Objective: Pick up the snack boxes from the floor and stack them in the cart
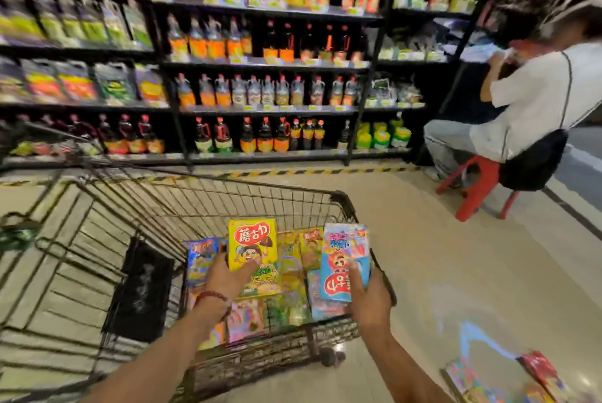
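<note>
My left hand (225, 279) grips a yellow snack box (252, 249) over the wire cart (169, 207), inside the basket. My right hand (366, 300) holds a blue snack box (345, 259) upright at the cart's right rim. Several snack boxes (293, 275) lie stacked flat in the basket beneath both hands. More snack boxes (469, 378) lie on the floor at the lower right, among them a red one (539, 370).
A black bag (140, 288) hangs in the cart's left part. Shelves of bottles (260, 90) run along the far side. A person in white (534, 103) sits on a red stool (479, 187) at the right. Tiled floor (456, 256) lies open between.
</note>
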`<state>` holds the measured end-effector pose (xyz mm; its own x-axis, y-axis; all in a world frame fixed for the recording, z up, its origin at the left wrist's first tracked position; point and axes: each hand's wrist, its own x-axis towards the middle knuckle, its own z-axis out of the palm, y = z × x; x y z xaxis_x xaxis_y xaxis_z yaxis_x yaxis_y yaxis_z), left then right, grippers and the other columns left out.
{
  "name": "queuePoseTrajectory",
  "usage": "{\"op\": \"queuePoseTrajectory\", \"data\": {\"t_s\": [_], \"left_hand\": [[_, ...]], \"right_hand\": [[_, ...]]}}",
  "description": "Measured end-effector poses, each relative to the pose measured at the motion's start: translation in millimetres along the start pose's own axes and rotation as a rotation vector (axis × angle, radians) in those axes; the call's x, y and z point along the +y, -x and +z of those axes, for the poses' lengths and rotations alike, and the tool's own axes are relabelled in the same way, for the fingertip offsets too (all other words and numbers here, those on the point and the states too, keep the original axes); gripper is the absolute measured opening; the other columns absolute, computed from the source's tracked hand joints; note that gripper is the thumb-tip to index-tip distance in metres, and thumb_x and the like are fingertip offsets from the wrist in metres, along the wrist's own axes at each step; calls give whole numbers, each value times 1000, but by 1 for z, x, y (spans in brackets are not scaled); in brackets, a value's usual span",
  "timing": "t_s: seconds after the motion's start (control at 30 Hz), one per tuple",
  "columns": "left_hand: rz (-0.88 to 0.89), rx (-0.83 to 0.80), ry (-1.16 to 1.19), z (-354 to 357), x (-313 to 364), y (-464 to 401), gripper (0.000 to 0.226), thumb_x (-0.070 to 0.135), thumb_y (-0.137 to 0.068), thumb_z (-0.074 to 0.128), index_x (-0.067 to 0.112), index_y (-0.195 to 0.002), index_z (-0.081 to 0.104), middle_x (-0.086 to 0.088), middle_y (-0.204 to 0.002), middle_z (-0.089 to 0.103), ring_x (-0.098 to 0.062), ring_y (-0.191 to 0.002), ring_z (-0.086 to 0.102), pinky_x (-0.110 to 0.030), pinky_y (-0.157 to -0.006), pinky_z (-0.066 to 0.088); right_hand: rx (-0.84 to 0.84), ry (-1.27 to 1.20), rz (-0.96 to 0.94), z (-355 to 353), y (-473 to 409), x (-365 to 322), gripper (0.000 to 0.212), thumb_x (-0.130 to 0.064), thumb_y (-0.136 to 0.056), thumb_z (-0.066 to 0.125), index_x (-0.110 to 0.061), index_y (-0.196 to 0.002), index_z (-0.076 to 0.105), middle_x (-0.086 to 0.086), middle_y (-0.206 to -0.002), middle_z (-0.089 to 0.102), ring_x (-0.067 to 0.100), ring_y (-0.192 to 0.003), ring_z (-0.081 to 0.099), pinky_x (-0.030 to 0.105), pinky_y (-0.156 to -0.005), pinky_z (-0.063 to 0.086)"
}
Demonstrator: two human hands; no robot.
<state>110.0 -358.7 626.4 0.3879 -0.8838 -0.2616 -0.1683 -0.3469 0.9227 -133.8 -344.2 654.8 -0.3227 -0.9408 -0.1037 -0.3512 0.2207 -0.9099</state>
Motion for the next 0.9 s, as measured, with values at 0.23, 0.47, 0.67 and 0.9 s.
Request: {"op": "queuePoseTrajectory", "data": {"t_s": [0.23,0.47,0.67,0.9], "left_hand": [[-174,67,-14,-79,-46,-75,36,31,-74,79,3,-93,67,-10,-84,70,-25,-79,66,-26,-62,45],[-283,63,-46,-110,-78,-131,42,33,-74,79,2,-98,64,-11,-88,70,-23,-78,66,-24,-57,44],[-302,38,-65,-109,-88,-170,34,28,-80,74,5,-100,58,-3,-86,63,-21,-83,62,-24,-64,43],[-390,-13,-90,-98,-118,-211,42,30,-79,76,3,-107,59,-7,-97,67,-20,-88,64,-25,-69,47]], "right_hand": [[-130,34,76,110,-19,-27,30,-44,-91,54,-15,-95,51,4,-87,67,15,-72,68,39,-56,59],[-173,157,112,202,-38,-42,33,-47,-91,53,-14,-93,52,3,-87,65,19,-77,67,41,-62,57],[-247,301,118,251,-59,-36,33,-45,-94,49,-12,-94,49,7,-86,64,21,-73,63,32,-58,52],[-351,386,183,293,-92,-10,37,-50,-93,47,-13,-97,45,6,-87,61,25,-78,62,35,-63,51]]}}
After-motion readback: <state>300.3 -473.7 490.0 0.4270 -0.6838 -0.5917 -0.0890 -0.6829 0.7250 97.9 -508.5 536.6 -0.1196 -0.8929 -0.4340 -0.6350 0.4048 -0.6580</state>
